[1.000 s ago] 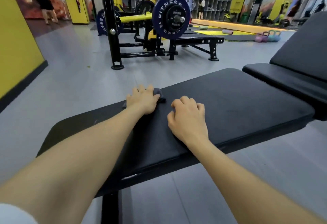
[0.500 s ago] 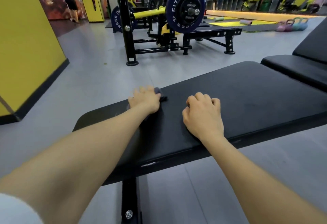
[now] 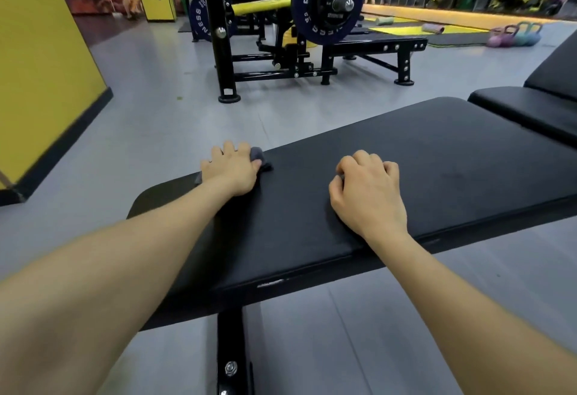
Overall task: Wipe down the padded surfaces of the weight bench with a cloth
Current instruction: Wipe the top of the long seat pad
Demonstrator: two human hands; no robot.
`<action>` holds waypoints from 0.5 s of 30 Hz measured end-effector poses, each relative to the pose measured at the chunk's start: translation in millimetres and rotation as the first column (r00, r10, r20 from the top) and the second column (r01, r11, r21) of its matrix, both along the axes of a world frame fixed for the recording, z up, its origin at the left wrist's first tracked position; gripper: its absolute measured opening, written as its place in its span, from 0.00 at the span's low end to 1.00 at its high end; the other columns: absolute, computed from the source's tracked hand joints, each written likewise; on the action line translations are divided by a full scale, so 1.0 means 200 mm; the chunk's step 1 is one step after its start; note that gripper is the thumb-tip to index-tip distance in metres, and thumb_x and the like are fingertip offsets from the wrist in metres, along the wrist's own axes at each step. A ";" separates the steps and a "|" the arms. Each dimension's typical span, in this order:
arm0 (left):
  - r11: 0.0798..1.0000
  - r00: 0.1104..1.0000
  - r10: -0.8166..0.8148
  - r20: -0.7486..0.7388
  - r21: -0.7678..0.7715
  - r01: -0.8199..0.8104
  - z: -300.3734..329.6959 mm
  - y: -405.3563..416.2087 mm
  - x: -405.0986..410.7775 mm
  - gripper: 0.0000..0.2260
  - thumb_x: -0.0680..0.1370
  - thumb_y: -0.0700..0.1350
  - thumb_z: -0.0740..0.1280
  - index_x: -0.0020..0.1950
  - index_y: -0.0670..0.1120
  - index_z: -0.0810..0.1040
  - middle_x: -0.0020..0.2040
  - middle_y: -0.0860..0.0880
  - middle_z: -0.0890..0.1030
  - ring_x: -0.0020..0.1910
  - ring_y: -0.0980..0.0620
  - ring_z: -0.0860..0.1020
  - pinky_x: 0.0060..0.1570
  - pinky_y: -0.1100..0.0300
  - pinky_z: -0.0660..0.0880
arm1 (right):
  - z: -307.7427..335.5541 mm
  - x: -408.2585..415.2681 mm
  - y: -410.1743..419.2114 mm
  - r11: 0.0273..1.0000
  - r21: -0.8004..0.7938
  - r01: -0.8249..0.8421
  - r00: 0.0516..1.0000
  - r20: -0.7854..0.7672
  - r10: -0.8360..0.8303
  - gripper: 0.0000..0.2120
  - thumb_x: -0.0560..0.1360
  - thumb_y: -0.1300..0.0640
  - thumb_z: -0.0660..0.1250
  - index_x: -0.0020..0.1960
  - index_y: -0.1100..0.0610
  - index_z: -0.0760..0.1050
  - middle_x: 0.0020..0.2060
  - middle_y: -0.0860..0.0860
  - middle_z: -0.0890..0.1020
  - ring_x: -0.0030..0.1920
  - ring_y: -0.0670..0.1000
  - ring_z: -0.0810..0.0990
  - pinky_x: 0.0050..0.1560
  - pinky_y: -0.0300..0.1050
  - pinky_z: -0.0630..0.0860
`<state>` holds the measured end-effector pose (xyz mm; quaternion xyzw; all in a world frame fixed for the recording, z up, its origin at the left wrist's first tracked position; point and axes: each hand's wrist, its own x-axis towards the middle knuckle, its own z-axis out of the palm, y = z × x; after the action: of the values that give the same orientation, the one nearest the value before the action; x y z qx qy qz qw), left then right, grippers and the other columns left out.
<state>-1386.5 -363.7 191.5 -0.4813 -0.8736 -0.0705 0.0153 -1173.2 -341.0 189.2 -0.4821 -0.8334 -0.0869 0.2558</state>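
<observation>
**Left hand on cloth at far edge of bench pad**

Bench pad (image 3: 390,182) is the worktop here: black, long axis running lower-left to upper-right across the view, rounded end at lower-left, upper-right end meeting a second pad (image 3: 530,107) with a gap between.
Left hand (image 3: 232,168) lies palm-down over the grey cloth (image 3: 260,159), at the pad's far edge near the rounded end. Fingers curl over the edge; cloth bunched, poking out on the thumb side and a bit at the wrist side.
Right hand (image 3: 368,195) is a loose fist, knuckles up, resting on the pad nearer its middle, gripping nothing visible. Well apart from the cloth.
Barbell rack (image 3: 324,4) stands on the floor beyond.
</observation>
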 end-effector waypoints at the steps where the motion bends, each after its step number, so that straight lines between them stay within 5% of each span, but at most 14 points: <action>1: 0.999 0.999 -0.044 0.006 0.012 0.044 0.01 -0.01 0.06 0.20 0.80 0.57 0.52 0.67 0.47 0.63 0.68 0.43 0.64 0.67 0.41 0.62 0.61 0.47 0.62 | 0.00 0.00 0.00 1.000 0.010 -0.004 1.000 -0.007 0.004 0.09 0.75 0.55 0.56 0.48 0.56 0.74 0.46 0.50 0.75 0.48 0.53 0.72 0.56 0.47 0.61; 6: 0.894 0.897 -0.427 -0.114 0.096 0.438 0.00 -0.19 0.33 0.17 0.79 0.59 0.53 0.61 0.49 0.64 0.60 0.47 0.67 0.60 0.44 0.66 0.54 0.49 0.64 | 0.00 0.01 -0.01 0.999 0.049 0.004 0.999 -0.046 -0.002 0.09 0.74 0.57 0.58 0.48 0.56 0.76 0.46 0.51 0.77 0.49 0.54 0.73 0.55 0.47 0.59; 8: 0.860 0.865 -0.500 -0.043 0.091 0.502 0.02 -0.19 0.28 0.17 0.79 0.59 0.53 0.61 0.49 0.64 0.58 0.47 0.67 0.59 0.45 0.66 0.54 0.50 0.65 | 0.00 0.01 -0.01 0.999 0.049 0.002 0.998 -0.061 0.001 0.09 0.74 0.57 0.58 0.49 0.56 0.76 0.46 0.51 0.77 0.49 0.54 0.73 0.55 0.47 0.59; 11: 0.949 0.947 -0.314 0.072 0.020 0.314 0.04 -0.04 0.11 0.20 0.80 0.59 0.53 0.65 0.48 0.63 0.64 0.44 0.66 0.64 0.43 0.64 0.59 0.48 0.64 | 0.00 0.01 0.00 1.000 0.026 0.009 0.997 -0.081 -0.006 0.10 0.75 0.57 0.57 0.50 0.57 0.76 0.46 0.51 0.77 0.49 0.54 0.73 0.57 0.47 0.60; 15: 0.992 0.992 -0.126 0.023 -0.004 0.126 0.01 0.03 0.12 0.21 0.81 0.58 0.51 0.68 0.47 0.62 0.66 0.43 0.64 0.65 0.42 0.63 0.60 0.47 0.63 | 0.00 0.00 0.00 0.999 0.041 0.019 0.999 -0.050 -0.017 0.10 0.75 0.56 0.56 0.48 0.57 0.75 0.45 0.51 0.76 0.48 0.54 0.72 0.56 0.48 0.60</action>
<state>-1361.9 -358.4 193.5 -0.5346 -0.8418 -0.0743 -0.0004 -1172.6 -340.7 188.9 -0.4861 -0.8204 -0.0946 0.2857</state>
